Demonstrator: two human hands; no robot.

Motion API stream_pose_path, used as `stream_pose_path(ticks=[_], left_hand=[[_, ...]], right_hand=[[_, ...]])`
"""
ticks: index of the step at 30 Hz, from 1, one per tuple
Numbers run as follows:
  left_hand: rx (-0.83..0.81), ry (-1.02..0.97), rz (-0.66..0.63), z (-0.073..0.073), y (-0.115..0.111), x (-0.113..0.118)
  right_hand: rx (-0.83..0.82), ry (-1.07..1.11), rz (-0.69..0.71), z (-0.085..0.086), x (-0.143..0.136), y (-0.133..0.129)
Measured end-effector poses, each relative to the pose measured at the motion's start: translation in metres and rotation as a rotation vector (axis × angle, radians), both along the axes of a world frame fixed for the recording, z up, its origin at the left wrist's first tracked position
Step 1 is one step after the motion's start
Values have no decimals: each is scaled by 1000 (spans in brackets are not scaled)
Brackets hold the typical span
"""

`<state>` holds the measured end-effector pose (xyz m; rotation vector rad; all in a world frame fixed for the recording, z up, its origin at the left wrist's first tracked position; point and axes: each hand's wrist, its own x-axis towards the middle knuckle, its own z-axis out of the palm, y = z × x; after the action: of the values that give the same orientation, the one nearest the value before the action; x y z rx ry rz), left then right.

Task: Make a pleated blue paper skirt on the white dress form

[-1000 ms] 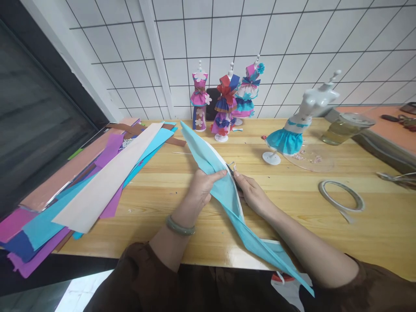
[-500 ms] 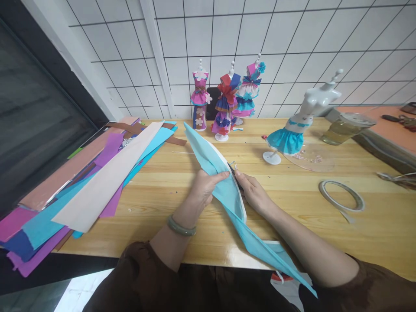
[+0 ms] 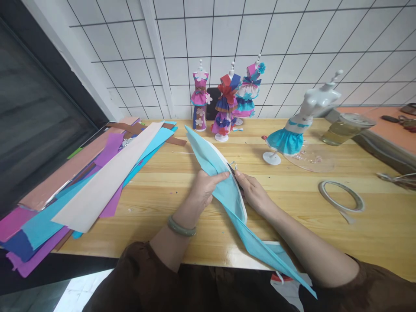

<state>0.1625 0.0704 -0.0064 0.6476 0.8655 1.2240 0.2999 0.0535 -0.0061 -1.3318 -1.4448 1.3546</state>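
Head view: dark tool (image 3: pixel 232 169) mostly hidden by right fingers (image 3: pixel 244 180), type unclear.

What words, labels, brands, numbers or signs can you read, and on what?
None is readable.
Dark item at the strip pile's edge: pale marks, too small to read.
Red-and-white item below the table: no readable lettering.
Light-blue material in the left hand: no print visible.

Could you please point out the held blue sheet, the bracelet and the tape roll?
Held blue sheet (image 3: pixel 232 197), head view, middle part.
Bracelet (image 3: pixel 180 229), head view, front band.
Tape roll (image 3: pixel 360 203), head view, right rim.
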Motion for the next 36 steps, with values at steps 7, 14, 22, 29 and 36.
stream_pose_path(ticks=[7,14,22,29,36], left_hand=[[-5,0,0,0,0,0],[-7,5,0,-1,1,0],[-7,14,-3,0,1,0],[14,5,-13,-1,-1,0],[15,2,-8,0,-2,1]], right_hand=[[60,-23,11,1,0,0],[66,-33,11,3,0,0],[45,-23,4,5,0,-1],[37,-11,3,3,0,0],[53,-11,8,2,1,1]])
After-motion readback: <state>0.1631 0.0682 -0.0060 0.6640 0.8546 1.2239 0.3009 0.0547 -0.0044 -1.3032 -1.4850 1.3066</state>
